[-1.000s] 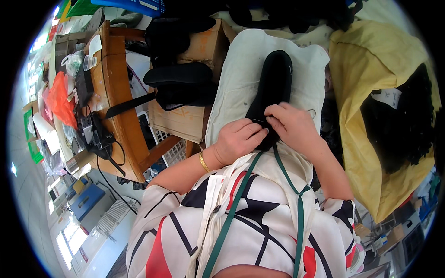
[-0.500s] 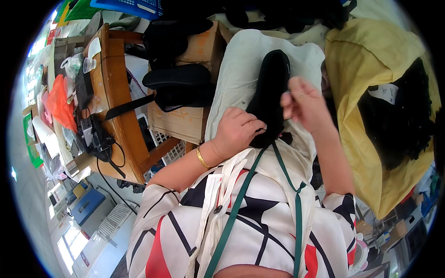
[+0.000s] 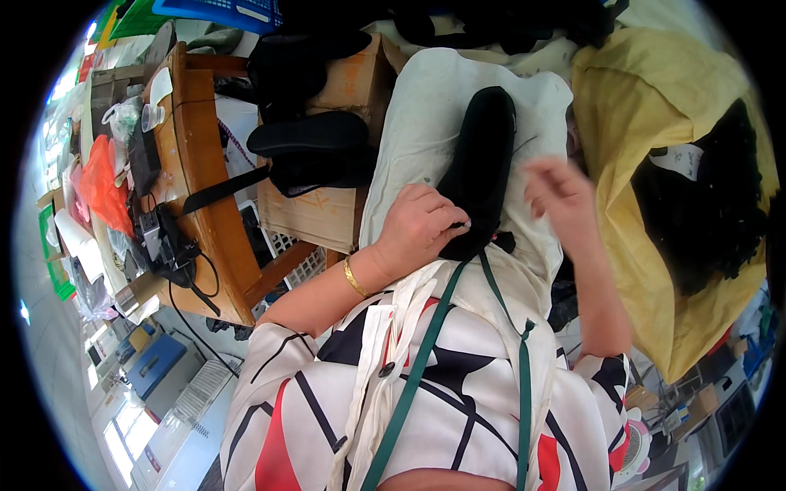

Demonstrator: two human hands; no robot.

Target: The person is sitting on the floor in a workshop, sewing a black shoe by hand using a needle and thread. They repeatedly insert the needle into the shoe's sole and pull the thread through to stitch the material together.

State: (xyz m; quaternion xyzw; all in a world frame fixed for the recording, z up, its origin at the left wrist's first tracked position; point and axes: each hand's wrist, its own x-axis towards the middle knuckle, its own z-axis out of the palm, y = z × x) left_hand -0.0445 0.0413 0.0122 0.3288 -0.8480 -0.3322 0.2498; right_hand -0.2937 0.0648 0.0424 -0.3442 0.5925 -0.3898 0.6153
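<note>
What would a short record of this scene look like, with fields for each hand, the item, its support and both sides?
Left hand: fingers closed at the left edge of the black shoe
Right hand: off the shoe, to its right; blurred, contents unclear
Item: black shoe, opening upward
Support: white cloth
Left side: wooden table, cardboard box
Right side: yellow sack holding black pieces

A blue basket (image 3: pixel 225 8) at eleven o'clock, a wooden table (image 3: pixel 219 237) and orange-red bag (image 3: pixel 109 184) at nine, a yellow sack (image 3: pixel 622 180) at three
</note>
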